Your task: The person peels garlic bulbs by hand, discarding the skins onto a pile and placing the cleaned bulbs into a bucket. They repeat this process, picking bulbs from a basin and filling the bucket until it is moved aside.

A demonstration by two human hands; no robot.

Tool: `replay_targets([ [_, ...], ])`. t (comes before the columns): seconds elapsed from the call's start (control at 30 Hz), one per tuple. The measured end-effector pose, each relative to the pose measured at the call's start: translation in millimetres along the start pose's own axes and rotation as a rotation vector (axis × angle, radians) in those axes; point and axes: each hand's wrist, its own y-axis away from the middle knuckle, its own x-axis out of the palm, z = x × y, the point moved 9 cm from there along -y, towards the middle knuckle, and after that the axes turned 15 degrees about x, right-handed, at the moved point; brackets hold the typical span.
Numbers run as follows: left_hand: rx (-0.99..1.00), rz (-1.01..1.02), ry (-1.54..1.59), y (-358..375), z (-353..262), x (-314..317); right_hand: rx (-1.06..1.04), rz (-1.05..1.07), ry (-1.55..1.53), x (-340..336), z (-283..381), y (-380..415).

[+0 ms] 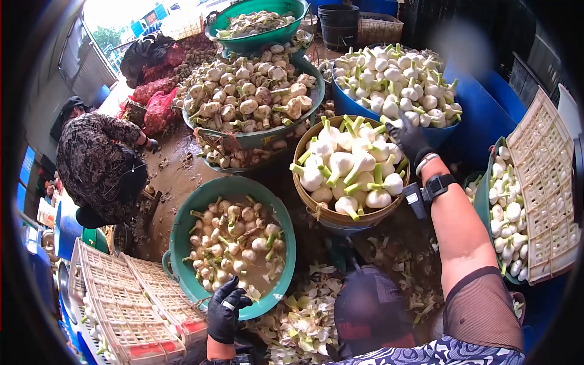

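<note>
L hand grips green basin rim; R hand on basket bulbs.

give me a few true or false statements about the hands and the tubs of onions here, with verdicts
1. The left hand wears a black glove and grips the rim of the green tub of muddy water. True.
2. The right hand is bare. False: it wears a black glove, with a watch on the wrist.
3. The right hand reaches over the tan basket of peeled white onions. True.
4. The onions in the green tub are clean and white. False: they sit in brown water and look dirty.
5. Another person crouches on the right side of the scene. False: that person is at the left.
</note>
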Motion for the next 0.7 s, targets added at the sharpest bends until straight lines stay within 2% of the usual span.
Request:
replay_targets([
  [0.03,-0.004,-0.006,-0.003,-3.0,3.3,1.6,-0.209,-0.199,0.168,19.3,-11.6,-9.6],
  [0.07,-0.015,0.015,-0.002,-4.7,7.5,4.6,-0.095,-0.118,0.138,23.6,-17.9,-13.0],
  [0.17,-0.029,0.038,-0.035,-6.0,13.5,7.3,-0.082,0.146,-0.182,29.1,-30.2,-51.7],
  [0.2,-0.031,0.054,-0.057,-6.4,15.5,10.8,-0.140,0.132,-0.258,22.3,-21.2,-53.4],
  [0.27,-0.032,0.068,-0.074,-7.7,16.4,12.4,-0.063,0.193,-0.113,21.0,-12.4,-46.4],
  [0.33,-0.043,0.069,-0.029,-3.9,16.8,14.2,-0.074,0.025,0.011,16.6,-7.6,-31.2],
  [0.43,-0.018,0.051,-0.064,0.8,11.5,3.5,-0.052,-0.034,-0.212,4.8,-7.5,-26.6],
  [0.53,-0.016,0.053,-0.101,1.9,11.2,0.8,-0.283,-0.060,-0.239,-2.7,49.6,-14.8],
  [0.57,-0.022,0.052,-0.105,2.1,13.1,-0.5,-0.419,-0.011,-0.232,0.8,80.8,-1.8],
  [0.6,-0.027,0.051,-0.108,0.9,14.4,-0.7,-0.365,0.163,-0.281,16.5,98.9,-0.4],
  [0.67,-0.016,0.059,-0.149,-1.6,10.1,1.9,-0.497,-0.014,-0.067,33.7,135.7,-0.9],
  [0.7,-0.005,0.076,-0.173,-2.3,8.2,2.6,-0.483,-0.060,0.021,49.0,142.8,-3.3],
])
